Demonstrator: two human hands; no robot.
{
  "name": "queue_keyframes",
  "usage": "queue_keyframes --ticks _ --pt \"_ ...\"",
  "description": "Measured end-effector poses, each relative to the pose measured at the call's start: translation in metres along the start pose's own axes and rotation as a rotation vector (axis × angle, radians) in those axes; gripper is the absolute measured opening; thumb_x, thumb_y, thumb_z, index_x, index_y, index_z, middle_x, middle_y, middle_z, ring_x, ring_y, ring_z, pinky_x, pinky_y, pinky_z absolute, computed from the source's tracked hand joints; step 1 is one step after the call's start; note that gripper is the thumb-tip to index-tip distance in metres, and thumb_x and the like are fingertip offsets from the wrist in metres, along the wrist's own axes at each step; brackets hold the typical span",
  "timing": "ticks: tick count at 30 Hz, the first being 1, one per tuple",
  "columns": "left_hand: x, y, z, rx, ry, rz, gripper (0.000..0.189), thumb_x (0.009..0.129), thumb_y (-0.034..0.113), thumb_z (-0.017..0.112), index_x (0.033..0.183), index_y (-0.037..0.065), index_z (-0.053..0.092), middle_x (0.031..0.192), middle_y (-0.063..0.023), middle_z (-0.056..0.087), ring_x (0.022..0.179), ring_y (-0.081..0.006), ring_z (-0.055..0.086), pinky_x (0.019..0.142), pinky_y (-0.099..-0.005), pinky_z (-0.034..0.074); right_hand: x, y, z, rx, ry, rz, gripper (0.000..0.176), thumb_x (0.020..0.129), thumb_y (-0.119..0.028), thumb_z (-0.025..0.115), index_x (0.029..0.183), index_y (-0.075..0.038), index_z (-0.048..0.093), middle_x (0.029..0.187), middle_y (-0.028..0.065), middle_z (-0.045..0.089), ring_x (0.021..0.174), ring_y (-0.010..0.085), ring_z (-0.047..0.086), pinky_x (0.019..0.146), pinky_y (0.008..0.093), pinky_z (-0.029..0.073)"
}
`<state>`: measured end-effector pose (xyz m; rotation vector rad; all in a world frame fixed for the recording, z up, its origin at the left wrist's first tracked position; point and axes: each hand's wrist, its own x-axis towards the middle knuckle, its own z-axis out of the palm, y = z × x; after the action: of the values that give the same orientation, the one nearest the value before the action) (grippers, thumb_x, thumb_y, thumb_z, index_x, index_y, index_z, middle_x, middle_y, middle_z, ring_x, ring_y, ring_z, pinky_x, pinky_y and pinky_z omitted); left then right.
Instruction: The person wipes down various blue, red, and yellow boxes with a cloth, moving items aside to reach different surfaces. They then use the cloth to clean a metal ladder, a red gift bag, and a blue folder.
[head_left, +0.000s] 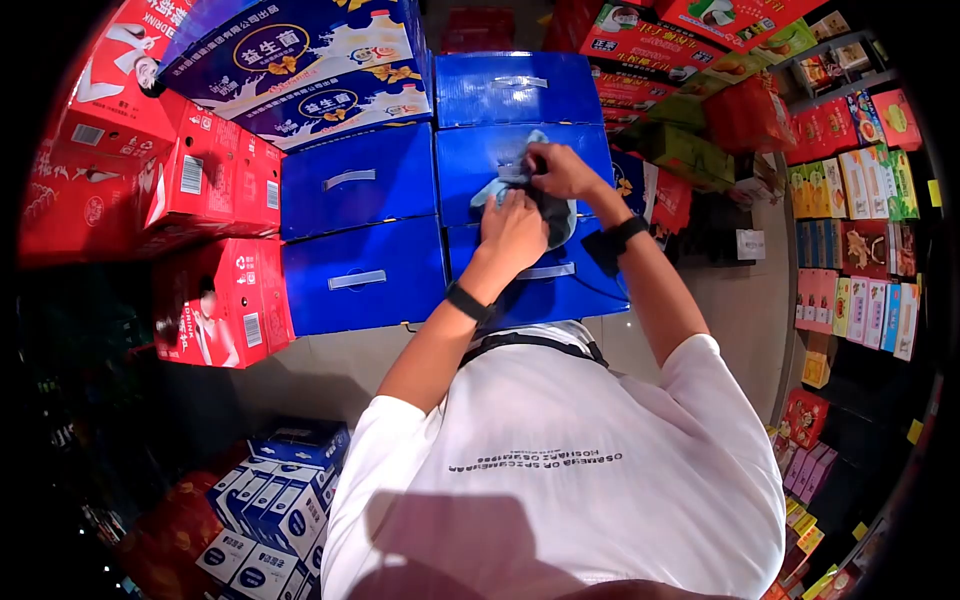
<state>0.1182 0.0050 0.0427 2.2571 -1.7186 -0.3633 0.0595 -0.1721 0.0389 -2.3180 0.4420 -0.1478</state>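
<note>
On top of the stacked blue cartons (470, 160), a grey cloth (558, 222) is gripped by both hands: the left hand (515, 228) has its fingers folded over it, and the right hand (562, 170) pinches its upper edge. It is probably best kept taut and gathered between them so that it does not slip

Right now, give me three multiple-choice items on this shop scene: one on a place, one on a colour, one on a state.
1. Where is the crumpled grey cloth? A on the stacked blue cardboard cartons; B on the floor; C on a shelf.
2. What colour are the printed cardboard boxes left of those cartons? A green; B red; C yellow.
3. How are the left hand and right hand? A both on the cloth; B both hanging free; C one pocketed.
Key: 1 A, it rests on a blue carton; 2 B, their sides are red; 3 A, both hands meet on it.
</note>
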Motion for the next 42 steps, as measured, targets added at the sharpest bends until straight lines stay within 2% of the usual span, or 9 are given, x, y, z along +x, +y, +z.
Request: queue_keyframes --ticks 3,10,16,19,23,25,30,35,42 --pt "-0.027 -0.013 -0.014 -0.067 -0.105 -0.061 0.058 0.095 0.032 0.054 0.134 -0.011 0.048 0.145 -0.0257 0.048 0.137 -0.0359 0.044 0.115 -0.0575 0.024 -0.011 -0.008 0.032 -0.139 0.193 -0.188 0.018 0.071 -0.012 0.065 0.076 -0.003 0.049 0.076 0.0177 0.054 0.078 0.0398 0.055 0.071 0.0459 0.046" --pt "-0.006 -0.044 -0.009 0.031 -0.009 -0.21 0.076 0.09 0.027 0.059 0.149 -0.011 0.028 0.156 -0.0257 0.03 0.149 -0.0337 0.026 0.119 -0.0554 0.017 0.029 -0.022 0.03 -0.216 0.02 0.093 0.024 0.086 -0.026 0.057 0.096 -0.004 0.054 0.082 0.0217 0.067 0.082 0.045 0.063 0.073 0.0536 0.048" --pt "0.041 -0.012 0.015 0.065 0.129 -0.144 0.059 0.082 0.009 0.06 0.135 -0.011 0.045 0.147 -0.029 0.042 0.141 -0.0387 0.037 0.116 -0.0501 0.03 -0.024 -0.014 -0.014 -0.137 0.145 -0.221 0.017 0.087 -0.004 0.063 0.096 -0.001 0.048 0.092 0.02 0.06 0.084 0.0416 0.06 0.071 0.0447 0.048" --pt "0.063 0.009 0.034 0.137 0.138 -0.053 0.053 0.088 0.014 0.055 0.136 -0.007 0.047 0.147 -0.0254 0.044 0.142 -0.0361 0.037 0.117 -0.0482 0.026 -0.062 -0.022 -0.059 -0.085 0.062 -0.099 0.022 0.087 -0.001 0.066 0.1 0.0 0.05 0.1 0.0194 0.06 0.091 0.0391 0.06 0.076 0.0424 0.05" --pt "0.095 0.007 0.039 0.018 0.248 0.054 0.044 0.088 0.005 0.054 0.13 -0.005 0.052 0.145 -0.022 0.048 0.138 -0.0326 0.042 0.113 -0.0481 0.034 -0.095 -0.001 -0.082 -0.175 0.023 -0.047 0.033 0.088 -0.01 0.068 0.114 -0.001 0.051 0.109 0.0217 0.06 0.094 0.04 0.061 0.083 0.0444 0.05" --pt "0.111 0.0 0.028 -0.046 0.309 0.109 0.031 0.082 -0.003 0.055 0.113 -0.002 0.058 0.122 -0.0189 0.061 0.114 -0.0352 0.059 0.094 -0.044 0.05 -0.103 0.006 -0.078 -0.241 0.018 0.04 0.041 0.091 -0.015 0.066 0.125 -0.002 0.048 0.114 0.0226 0.059 0.103 0.0412 0.06 0.087 0.0457 0.048" --pt "0.09 -0.02 0.008 -0.226 0.248 0.09 0.034 0.076 -0.006 0.064 0.11 0.0 0.06 0.108 -0.0187 0.064 0.105 -0.039 0.06 0.089 -0.0462 0.051 -0.122 -0.02 -0.048 -0.535 -0.226 0.173 0.054 0.087 -0.029 0.069 0.132 -0.005 0.052 0.139 0.0216 0.052 0.124 0.0394 0.054 0.104 0.0494 0.044" --pt "0.058 -0.027 0.006 -0.331 0.246 0.114 0.041 0.076 -0.002 0.07 0.115 0.0 0.059 0.11 -0.0196 0.064 0.107 -0.04 0.059 0.09 -0.0465 0.05 -0.111 -0.059 -0.007 -0.398 -0.197 0.097 0.053 0.086 -0.029 0.07 0.13 -0.006 0.052 0.121 0.0187 0.059 0.12 0.0378 0.056 0.106 0.0542 0.042" --pt "0.112 -0.022 0.012 -0.129 0.268 0.146 0.018 0.079 0.007 0.065 0.095 0.002 0.057 0.095 -0.0191 0.066 0.093 -0.0407 0.063 0.075 -0.0496 0.053 -0.059 -0.038 -0.009 -0.59 0.297 0.056 0.031 0.086 -0.024 0.066 0.109 -0.007 0.054 0.103 0.0147 0.061 0.099 0.037 0.061 0.097 0.0596 0.043"
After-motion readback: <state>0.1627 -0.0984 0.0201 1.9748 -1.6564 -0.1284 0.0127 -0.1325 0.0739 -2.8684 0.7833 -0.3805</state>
